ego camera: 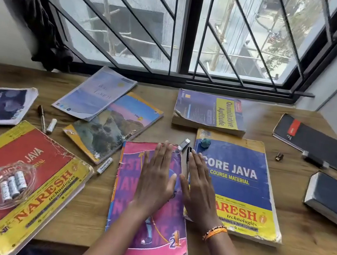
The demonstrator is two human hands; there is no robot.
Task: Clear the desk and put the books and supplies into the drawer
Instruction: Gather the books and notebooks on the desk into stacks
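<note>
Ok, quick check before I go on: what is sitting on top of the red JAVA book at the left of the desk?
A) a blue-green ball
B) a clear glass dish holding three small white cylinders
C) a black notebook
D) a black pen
B: the clear glass dish with three small white cylinders rests on the red JAVA book; the blue-green ball lies on the blue CORE JAVA book instead.

Tabletop (290, 245): brown wood grain. Centre book (126, 220): pink cover, purple panel, yellow arrow line. Core Java book (239, 189): blue field, yellow bands, red "NARESH" lettering. Left Java book (30, 171): red field, yellow border. Quantitative Aptitude book (207, 111): purple with yellow strip. Notebook at right (309, 140): black, red stripe. Wristband (215, 231): orange.
</note>
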